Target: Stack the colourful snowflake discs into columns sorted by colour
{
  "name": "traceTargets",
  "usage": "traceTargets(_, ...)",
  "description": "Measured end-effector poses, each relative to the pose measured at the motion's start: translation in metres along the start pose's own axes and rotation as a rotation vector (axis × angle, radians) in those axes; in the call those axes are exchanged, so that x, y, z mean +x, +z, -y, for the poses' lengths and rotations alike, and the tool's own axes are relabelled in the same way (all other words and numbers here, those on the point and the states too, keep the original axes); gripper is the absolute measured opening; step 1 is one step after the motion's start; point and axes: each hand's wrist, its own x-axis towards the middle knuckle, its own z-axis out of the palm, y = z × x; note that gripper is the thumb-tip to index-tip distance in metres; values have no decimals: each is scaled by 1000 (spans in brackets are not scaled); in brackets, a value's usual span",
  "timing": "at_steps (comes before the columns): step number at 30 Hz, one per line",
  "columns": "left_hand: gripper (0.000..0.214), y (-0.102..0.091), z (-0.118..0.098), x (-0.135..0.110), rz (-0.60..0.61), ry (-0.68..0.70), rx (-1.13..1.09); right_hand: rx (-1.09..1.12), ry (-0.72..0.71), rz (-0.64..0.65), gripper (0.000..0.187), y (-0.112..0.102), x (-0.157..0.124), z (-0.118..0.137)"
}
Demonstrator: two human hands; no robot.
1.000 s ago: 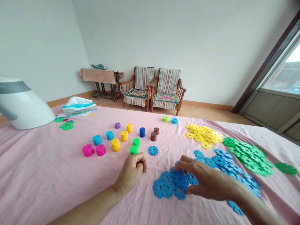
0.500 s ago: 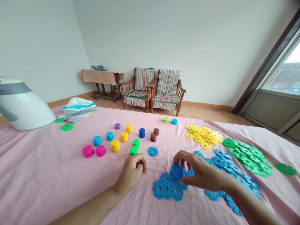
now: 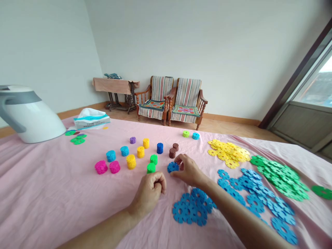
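Observation:
My right hand (image 3: 188, 171) sits at the pink sheet's middle, its fingertips pinched on a short stack of blue snowflake-shaped plastic discs (image 3: 173, 167). A loose cluster of blue discs (image 3: 193, 208) lies just below that hand, apart from it. My left hand (image 3: 149, 193) rests on the sheet as a closed fist, and nothing shows inside it. Closest to the fist stand two green disc stacks (image 3: 151, 168). Further up, several small stacks in magenta, cyan, yellow, blue, brown and purple stand in loose rows.
The sheet (image 3: 52, 190) covers a wide bed. To the right lie blue discs (image 3: 255, 204), green discs (image 3: 278, 178) and yellow discs (image 3: 229, 154). A white appliance (image 3: 28, 117) and a packet (image 3: 91, 119) stand at the far left. Two armchairs (image 3: 171, 100) stand beyond.
My right hand has moved up and left from the blue cluster to the blue stack, and the stack looks taller. The left fist has barely moved. The view has shifted slightly.

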Motion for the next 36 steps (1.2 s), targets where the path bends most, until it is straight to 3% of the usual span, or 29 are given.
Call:
traceTargets(17, 23, -1, 1, 0, 17, -13, -18, -74, -21, 67, 35, 2, 8, -2)
traceTargets(23, 23, -1, 2, 0, 19, -15, -23, 35, -45, 44, 26, -19, -8, 5)
traceTargets(26, 22, -1, 0, 0, 14, -14, -27, 58, -108, 226, 17, -41, -30, 15)
traceTargets(29, 22, 0, -2, 0, 3, -17, -29, 43, -186, 422, 28, -58, -55, 27)
traceTargets(36, 20, 1, -2, 1, -3, -22, -32, -133, -286, 450, 41, -55, -80, 44)
